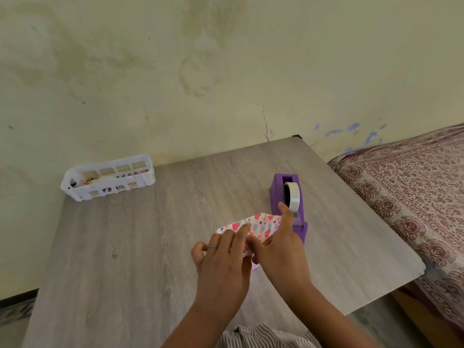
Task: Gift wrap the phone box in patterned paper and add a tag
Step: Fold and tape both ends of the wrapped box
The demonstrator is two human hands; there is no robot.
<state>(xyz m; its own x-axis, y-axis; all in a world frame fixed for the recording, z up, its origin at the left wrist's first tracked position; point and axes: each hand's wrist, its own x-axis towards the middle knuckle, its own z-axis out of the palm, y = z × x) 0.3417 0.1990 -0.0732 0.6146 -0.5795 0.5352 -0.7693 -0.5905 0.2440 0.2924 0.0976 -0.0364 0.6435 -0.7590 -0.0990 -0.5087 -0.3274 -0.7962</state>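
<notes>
Wrapped box (253, 228) is lying on the grey wooden table (140, 247), near its middle, covered in white paper with pink hearts and blue marks. Left hand (223, 257) is resting on the near end of the box, fingers extended and pressing the paper flat; a ring is showing on one finger. Right hand (281, 249) is covering the box's right side, index finger reaching up toward the roll on the purple tape dispenser (288, 204) just beside the box; cannot tell whether it is pinching tape. A white basket (108, 178) is sitting at the far left corner, well apart.
</notes>
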